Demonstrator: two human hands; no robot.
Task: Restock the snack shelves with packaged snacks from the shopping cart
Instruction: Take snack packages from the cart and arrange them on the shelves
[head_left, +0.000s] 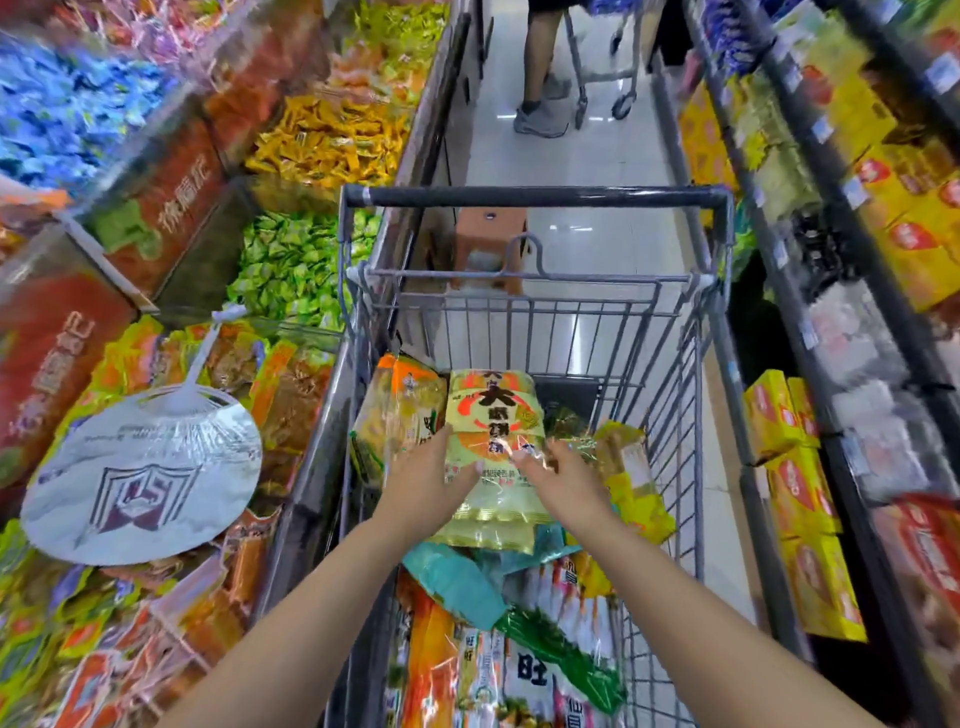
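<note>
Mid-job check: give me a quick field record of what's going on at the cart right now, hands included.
setting: shop aisle, snack bins on the left, shelves on the right
shopping cart: in front, loaded with snack packs
left hand: gripping the left edge of the yellow snack bag
right hand: on the bag's right edge
bag position: over the cart, above the other packs
plastic fan: lying on the left bin's snacks
aisle ahead: orange stool, another person with a cart
</note>
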